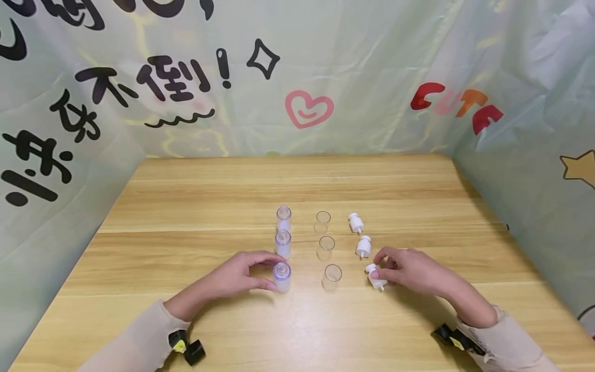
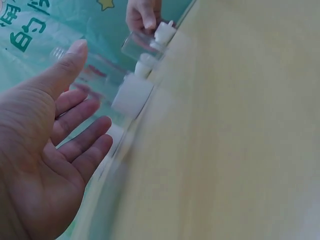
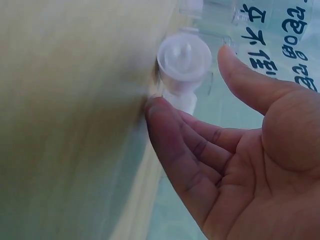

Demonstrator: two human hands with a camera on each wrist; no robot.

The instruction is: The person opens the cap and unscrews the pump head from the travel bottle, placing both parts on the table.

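Observation:
In the head view, my left hand (image 1: 248, 274) is at the nearest bottle (image 1: 281, 278), a small upright one with a clear neck and lilac rim. In the left wrist view, the loosely spread fingers of that hand stand beside the bottle's clear upper part, above its white base (image 2: 132, 96). My right hand (image 1: 409, 271) reaches the nearest white pump head (image 1: 375, 277), which lies on its side. In the right wrist view, the pump head (image 3: 184, 59) sits in the gap between thumb and fingers, which are not closed round it.
Two more bottles (image 1: 282, 243) (image 1: 284, 218) stand behind the first. Three clear cylindrical caps (image 1: 332, 277) form a middle row. Two further white pump heads (image 1: 364, 246) (image 1: 356, 222) lie at right. Printed cloth (image 1: 362, 67) walls border the wooden table (image 1: 209, 186) at the back and sides.

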